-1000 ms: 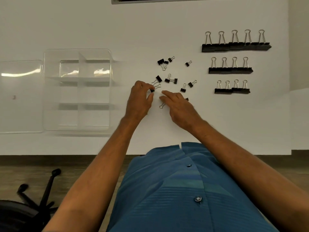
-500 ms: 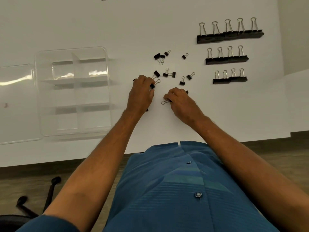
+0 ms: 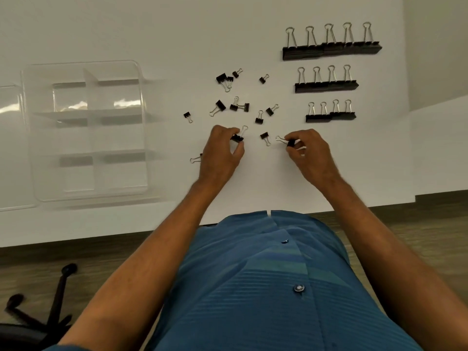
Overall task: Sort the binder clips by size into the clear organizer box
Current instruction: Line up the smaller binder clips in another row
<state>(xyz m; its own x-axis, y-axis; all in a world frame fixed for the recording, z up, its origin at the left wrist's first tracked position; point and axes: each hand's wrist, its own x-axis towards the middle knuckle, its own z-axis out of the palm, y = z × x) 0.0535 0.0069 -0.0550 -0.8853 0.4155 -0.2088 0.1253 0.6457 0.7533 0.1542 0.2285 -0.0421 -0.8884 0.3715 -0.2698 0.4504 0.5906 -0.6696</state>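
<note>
I am at the gathering step, I judge: none of the clips has reached the clear organizer box (image 3: 86, 130), whose compartments look bare, and both my hands are busy in the scatter of small clips. Taking that box as the landmark, my left hand (image 3: 222, 153) lies to its right on the bench (image 3: 177, 34), thumb and fingers (image 3: 239, 150) clamped on a small black clip (image 3: 238, 137); its wire handle points away from me and a little right, so its long axis runs nearly front to back. Another clip (image 3: 196, 159) peeks out at the box side of that hand. Further right of the box, my right hand (image 3: 307, 153) pinches a second small clip (image 3: 290, 142), its handle pointing back toward the box, long axis roughly side to side. Between the two hands lies a loose clip (image 3: 265, 137). Beyond them, the other small clips (image 3: 239, 106) lie scattered at every angle. Furthest right of the box stand three tidy rows, the shortest clips (image 3: 330, 115) nearest me, the middle row (image 3: 326, 86) behind, the largest row (image 3: 331, 50) farthest, all handles pointing away from me. Next, I think, each pinched clip must be carried left and dropped into one compartment, keeping sizes apart.
</note>
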